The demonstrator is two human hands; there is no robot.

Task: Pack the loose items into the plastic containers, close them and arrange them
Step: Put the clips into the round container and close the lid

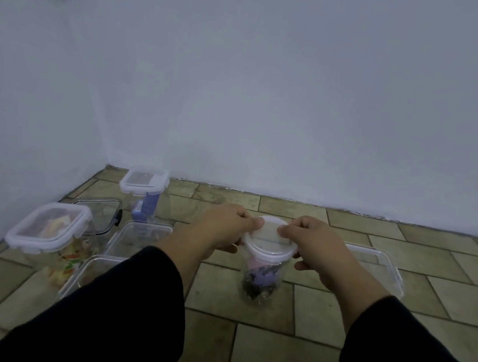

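A round clear plastic jar point(260, 282) stands on the tiled floor in the middle, holding dark and purple small items. Its round clear lid point(269, 234) sits tilted on the jar's mouth. My left hand point(221, 227) grips the lid's left edge with curled fingers. My right hand point(310, 241) pinches the lid's right edge, thumb below the rim. Both arms wear black sleeves.
At the left, a closed square container point(47, 229) holds colourful items. Behind it a dark-rimmed container point(100, 214) and a closed tall container point(144, 185) with blue items stand near the wall corner. Two open clear tubs point(139, 235) point(89, 271) lie at left; a flat clear lid point(381, 267) lies at right.
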